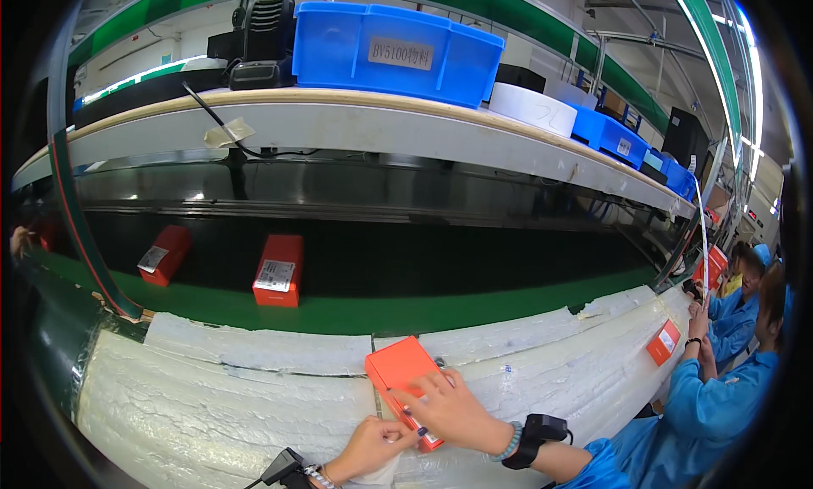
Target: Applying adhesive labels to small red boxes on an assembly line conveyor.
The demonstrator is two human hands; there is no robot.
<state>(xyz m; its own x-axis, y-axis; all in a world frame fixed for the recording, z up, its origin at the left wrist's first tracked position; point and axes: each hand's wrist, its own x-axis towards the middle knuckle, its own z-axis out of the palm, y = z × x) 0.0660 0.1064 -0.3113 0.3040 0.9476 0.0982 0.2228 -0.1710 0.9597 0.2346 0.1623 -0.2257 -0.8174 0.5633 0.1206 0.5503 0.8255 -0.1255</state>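
Both your hands meet at the near edge of the white foam-padded bench (212,387). Right hand (453,408) lies flat, fingers spread, pressing the orange box (396,368); left hand (373,447) pinches its near corner. Box's long axis runs away-left toward the green conveyor belt (339,313).

Our right hand (449,408) is covering the near end of the orange box (398,372), and our left hand (373,447) is hiding its label corner.
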